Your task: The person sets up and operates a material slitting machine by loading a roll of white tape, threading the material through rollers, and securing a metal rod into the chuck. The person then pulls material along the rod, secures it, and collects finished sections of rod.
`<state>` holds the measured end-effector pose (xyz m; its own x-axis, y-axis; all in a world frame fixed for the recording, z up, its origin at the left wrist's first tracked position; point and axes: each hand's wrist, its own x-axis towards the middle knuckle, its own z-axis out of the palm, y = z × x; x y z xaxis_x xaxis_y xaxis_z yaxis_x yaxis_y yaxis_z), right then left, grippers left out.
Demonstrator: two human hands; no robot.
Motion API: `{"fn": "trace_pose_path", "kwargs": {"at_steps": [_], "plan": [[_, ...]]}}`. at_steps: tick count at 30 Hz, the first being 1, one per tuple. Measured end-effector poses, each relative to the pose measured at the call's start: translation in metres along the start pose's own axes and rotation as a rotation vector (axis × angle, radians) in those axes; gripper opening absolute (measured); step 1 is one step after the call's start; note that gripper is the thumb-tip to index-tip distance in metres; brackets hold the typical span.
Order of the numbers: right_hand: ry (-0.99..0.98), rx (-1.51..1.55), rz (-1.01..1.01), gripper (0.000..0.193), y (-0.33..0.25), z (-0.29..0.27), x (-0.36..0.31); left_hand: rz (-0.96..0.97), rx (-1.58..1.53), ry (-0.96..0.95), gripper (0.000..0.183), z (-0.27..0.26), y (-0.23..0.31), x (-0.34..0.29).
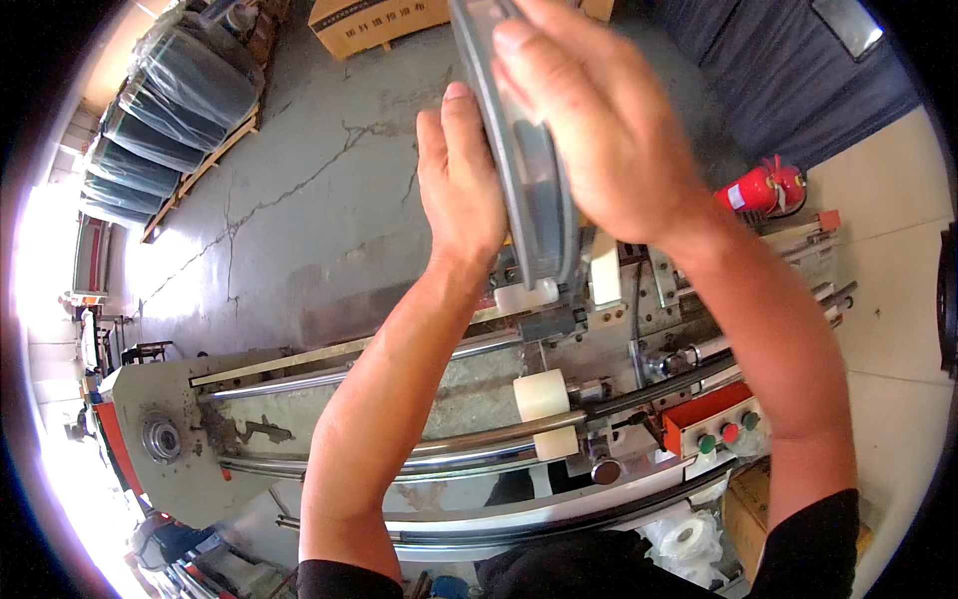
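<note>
In front of me, over the machine's far side, a flat round grey reel (pixel 539 190) stands on edge between my hands, its top cut off by the picture's edge. My left hand (pixel 462 190) presses its palm and straight fingers against the reel's left face. From the other side my right hand (pixel 609 130) grips it, with the fingertips by the rim. Just beneath the reel are a white roller (pixel 526 296) and a cream block (pixel 605 268) on the machine (pixel 449 389). A cream roll (pixel 542 395) sits on the nearer metal rods.
An orange-red control box (pixel 711 419) with green and red buttons is at the right. Behind it lies a red fire extinguisher (pixel 763 188). Plastic-wrapped dark rolls (pixel 190 80) stand on a pallet at the far left. A cardboard box (pixel 374 22) is on the cracked grey floor (pixel 299 150).
</note>
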<state>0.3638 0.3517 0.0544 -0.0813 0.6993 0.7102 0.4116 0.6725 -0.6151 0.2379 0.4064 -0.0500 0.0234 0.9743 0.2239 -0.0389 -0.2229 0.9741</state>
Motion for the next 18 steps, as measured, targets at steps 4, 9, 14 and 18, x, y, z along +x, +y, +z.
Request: {"fn": "trace_pose_path", "kwargs": {"at_steps": [4, 9, 14, 18], "plan": [[-0.001, 0.144, 0.024, 0.059, 0.013, 0.003, 0.003, 0.084, 0.039, 0.048, 0.054, -0.001, 0.005, -0.003], [-0.151, 0.157, 0.393, 0.068, 0.023, -0.016, 0.057, 0.075, 0.114, 0.019, 0.058, -0.002, 0.006, 0.004], [0.337, 0.310, 0.340, 0.048, 0.023, -0.040, 0.000, -0.382, -0.156, 0.060, 0.093, -0.031, -0.008, -0.049], [0.374, 0.307, 0.685, 0.040, -0.048, -0.055, -0.077, -0.648, 0.167, -0.199, 0.071, -0.054, -0.037, -0.133]]}}
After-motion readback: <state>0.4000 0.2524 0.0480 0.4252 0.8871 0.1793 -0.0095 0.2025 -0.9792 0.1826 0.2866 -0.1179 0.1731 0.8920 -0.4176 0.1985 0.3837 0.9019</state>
